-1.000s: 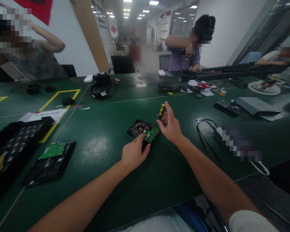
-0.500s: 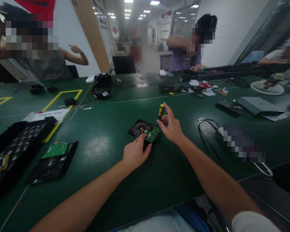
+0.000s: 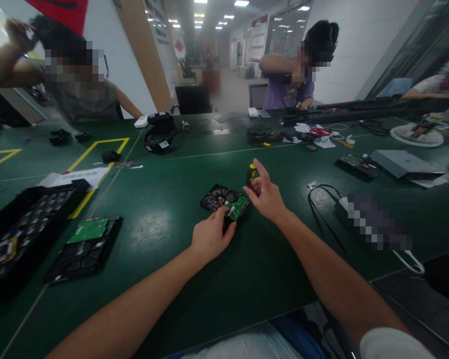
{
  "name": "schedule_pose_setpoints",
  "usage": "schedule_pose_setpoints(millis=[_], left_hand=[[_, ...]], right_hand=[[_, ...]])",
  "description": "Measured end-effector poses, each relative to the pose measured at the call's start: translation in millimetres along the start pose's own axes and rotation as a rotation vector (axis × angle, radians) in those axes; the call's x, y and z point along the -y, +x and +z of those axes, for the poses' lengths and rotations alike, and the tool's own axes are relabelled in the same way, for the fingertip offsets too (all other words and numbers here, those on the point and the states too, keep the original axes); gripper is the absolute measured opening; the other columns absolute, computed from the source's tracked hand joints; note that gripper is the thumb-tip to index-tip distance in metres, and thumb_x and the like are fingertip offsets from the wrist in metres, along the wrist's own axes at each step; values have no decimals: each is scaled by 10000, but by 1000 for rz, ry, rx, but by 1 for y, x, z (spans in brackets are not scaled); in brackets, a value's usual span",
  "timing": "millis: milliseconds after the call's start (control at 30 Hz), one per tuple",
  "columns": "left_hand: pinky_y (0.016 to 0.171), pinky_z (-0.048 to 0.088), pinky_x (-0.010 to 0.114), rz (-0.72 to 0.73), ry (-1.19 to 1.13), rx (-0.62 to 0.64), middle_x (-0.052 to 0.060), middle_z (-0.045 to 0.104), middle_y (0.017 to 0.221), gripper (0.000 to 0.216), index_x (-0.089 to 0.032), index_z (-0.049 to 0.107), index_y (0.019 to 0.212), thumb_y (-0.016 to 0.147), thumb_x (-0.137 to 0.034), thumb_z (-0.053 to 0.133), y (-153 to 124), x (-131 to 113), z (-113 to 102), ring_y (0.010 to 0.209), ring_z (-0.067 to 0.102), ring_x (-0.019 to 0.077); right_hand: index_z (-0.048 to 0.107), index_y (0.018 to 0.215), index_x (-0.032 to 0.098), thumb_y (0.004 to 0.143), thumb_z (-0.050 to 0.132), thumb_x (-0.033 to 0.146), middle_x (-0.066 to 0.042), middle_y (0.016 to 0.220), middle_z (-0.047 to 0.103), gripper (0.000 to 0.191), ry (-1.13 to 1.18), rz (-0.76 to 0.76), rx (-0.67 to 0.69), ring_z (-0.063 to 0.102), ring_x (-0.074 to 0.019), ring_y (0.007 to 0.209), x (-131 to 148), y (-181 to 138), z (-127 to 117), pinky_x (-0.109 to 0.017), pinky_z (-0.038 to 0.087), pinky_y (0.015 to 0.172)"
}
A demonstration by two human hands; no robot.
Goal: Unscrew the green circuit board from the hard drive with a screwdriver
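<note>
A black hard drive [image 3: 217, 197] lies circuit side up on the green table [image 3: 164, 224], with a small green board [image 3: 237, 207] at its near right corner. My left hand [image 3: 210, 237] is closed on the drive's near edge and steadies it. My right hand [image 3: 266, 194] grips a screwdriver [image 3: 251, 173] with a black and yellow handle, held upright over the drive's right side, with the index finger stretched out.
A second hard drive [image 3: 85, 247] lies at the left beside a black tray [image 3: 24, 224]. A white cable [image 3: 324, 202] runs at the right. A headset [image 3: 159, 132], papers and further devices sit farther back. Several people sit around the table.
My right hand with the screwdriver has dropped a little towards the drive. The person at the back left has shifted and raised an arm. My left hand stays on the drive.
</note>
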State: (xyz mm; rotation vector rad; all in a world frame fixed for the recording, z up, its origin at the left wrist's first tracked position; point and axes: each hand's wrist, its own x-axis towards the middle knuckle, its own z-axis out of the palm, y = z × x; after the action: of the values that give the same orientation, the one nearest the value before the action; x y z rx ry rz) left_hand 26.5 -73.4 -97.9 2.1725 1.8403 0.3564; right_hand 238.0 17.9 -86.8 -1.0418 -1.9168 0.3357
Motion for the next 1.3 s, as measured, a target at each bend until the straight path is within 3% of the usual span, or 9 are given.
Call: schedule_pose_setpoints(millis=[200,867,1300], left_hand=[[732,505,316,12,-3,-2,62,749,1140,476,-265,486,1436,1017,-488,525,1,0,-1,904,742,240],[695,478,320,27,-2,-21,48,747,1112,464,-274,484,1423,1018,-501,506,1,2,2,877,735,243],[688,464,317,19,7,-15,47,743,1113,468,-274,483,1424,1017,-504,502,0,1,1,885,731,239]], right_hand=[[144,1667,373,958,635,245,-22,999,714,872,23,-3,-5,677,-181,726,0,-1,1,-333,603,632],[154,1670,384,949,647,223,-15,939,713,888,5,7,-5,663,-186,703,1,0,0,-315,580,589],[138,1667,374,941,639,180,-36,1035,700,903,41,-16,43,643,-158,702,-3,0,0,-285,559,592]])
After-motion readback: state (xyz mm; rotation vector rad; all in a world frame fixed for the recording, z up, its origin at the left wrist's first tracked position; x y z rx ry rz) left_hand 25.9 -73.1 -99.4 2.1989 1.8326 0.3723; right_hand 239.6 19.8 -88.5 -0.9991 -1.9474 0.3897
